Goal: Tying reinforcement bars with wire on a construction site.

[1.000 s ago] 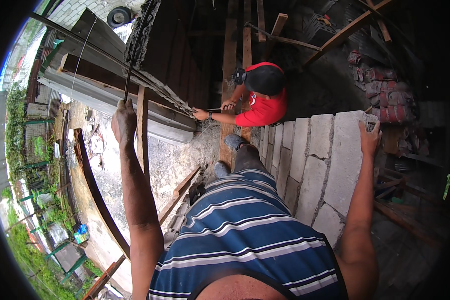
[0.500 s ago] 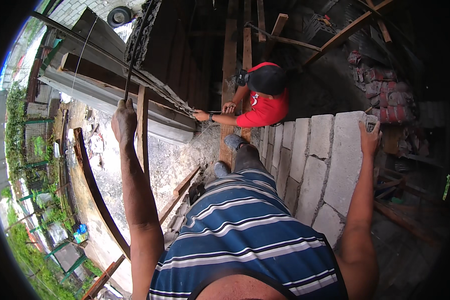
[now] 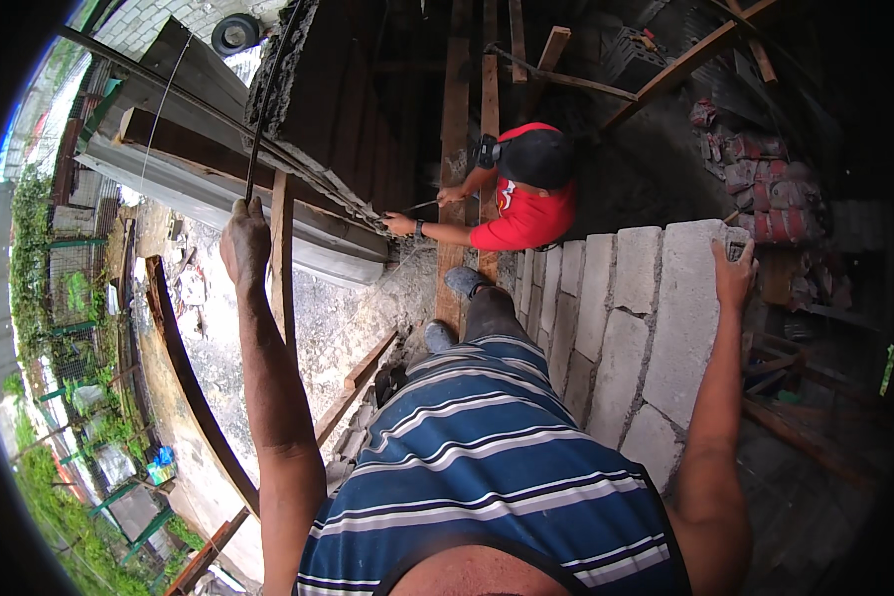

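Observation:
My left hand (image 3: 245, 243) is closed around the lower end of a dark thin metal rod (image 3: 259, 139), which runs up past a rough concrete edge. My right hand (image 3: 734, 273) grips the top corner of a grey concrete block wall (image 3: 700, 288), fingers bent over its end at a hollow. Between my arms, a co-worker in a red shirt (image 3: 526, 217) and dark cap bends over wooden planks (image 3: 454, 129). One of the co-worker's hands is at a bundle of thin rods (image 3: 358, 211); the other holds a thin tool. My shoes (image 3: 462, 282) rest by the planks.
A timber post (image 3: 282, 258) stands beside my left hand, near a thick beam (image 3: 189, 149) and metal sheeting (image 3: 238, 223). Far below on the left lies the ground with a tyre (image 3: 236, 35). Stacked bags (image 3: 770, 189) and slanting timbers (image 3: 695, 60) are at the right.
The co-worker's hand over the planks has shifted a little away from me and left, showing the thin tool. My two hands have stayed in place.

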